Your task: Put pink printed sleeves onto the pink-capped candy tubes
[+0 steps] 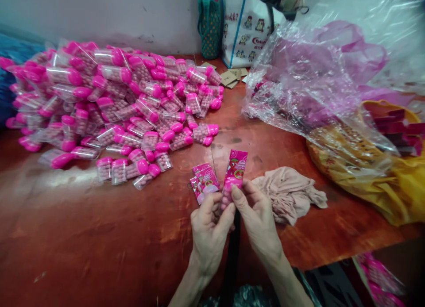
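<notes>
My left hand (210, 225) is closed around a small clear candy container (226, 198) with pink balls inside. A pink printed label sleeve (236, 165) sits at the container's upper end and stands up from it. My right hand (257, 209) pinches the sleeve's lower edge between thumb and fingers, where it meets the container. Whether the container's cap is under the sleeve is hidden. Just beyond my left hand lie several loose label sleeves (206, 179) on the red-brown table (116, 236). A crumpled beige cloth (290, 193) rests right of my right hand.
A large heap of pink-capped candy containers (133, 94) covers the back left. Clear plastic bags (299, 77) and a yellow bag (375, 183) with a basket (392, 105) crowd the right. Cardboard pieces (232, 77), a white tote (245, 30) and a teal bottle holder (210, 28) stand by the wall.
</notes>
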Tool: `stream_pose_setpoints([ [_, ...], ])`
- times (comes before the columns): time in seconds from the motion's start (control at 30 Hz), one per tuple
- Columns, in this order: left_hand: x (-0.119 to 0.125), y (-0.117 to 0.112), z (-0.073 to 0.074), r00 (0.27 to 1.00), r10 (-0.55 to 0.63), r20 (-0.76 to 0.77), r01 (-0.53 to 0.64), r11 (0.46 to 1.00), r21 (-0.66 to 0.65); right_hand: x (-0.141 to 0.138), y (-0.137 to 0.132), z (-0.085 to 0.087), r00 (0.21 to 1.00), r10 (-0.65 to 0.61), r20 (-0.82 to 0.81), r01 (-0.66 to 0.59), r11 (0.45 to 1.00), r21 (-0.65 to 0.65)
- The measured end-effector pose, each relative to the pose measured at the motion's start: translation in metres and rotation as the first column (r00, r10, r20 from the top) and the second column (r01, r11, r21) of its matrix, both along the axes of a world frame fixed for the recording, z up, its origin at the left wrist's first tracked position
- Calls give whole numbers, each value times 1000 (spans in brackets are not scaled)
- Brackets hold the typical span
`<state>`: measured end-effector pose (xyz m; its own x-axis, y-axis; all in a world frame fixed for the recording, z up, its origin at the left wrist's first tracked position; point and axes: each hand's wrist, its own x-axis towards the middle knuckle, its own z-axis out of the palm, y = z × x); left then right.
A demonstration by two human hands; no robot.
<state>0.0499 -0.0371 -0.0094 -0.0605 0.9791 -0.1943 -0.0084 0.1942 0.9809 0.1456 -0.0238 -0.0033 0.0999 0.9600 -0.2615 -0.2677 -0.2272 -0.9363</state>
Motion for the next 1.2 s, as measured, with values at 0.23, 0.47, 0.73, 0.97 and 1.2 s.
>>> stream_pose_setpoints([
  [0.23, -23, 6, 12, 995, 96, -25, -88, 971, 223, 9, -3, 14, 962, 206, -177, -220, 974, -59],
  [0.47, -8, 11, 24, 888, 194, 417, -58, 946, -318, -5, -16, 15, 912, 325, -250, -339, 941, -13],
  [0.73, 2, 8, 27, 851, 183, 492, -31, 953, -300, -6, -35, 4, 938, 149, 313, -130, 988, -82],
  [0.97, 4, 0, 16, 851, 201, 485, -61, 956, -288, -8, -30, 8, 957, 144, 253, -146, 989, -11],
  [1.2, -17, 18, 23, 837, 98, 538, -30, 991, -134, -14, -25, 19, 948, 254, 189, -255, 967, -22],
])
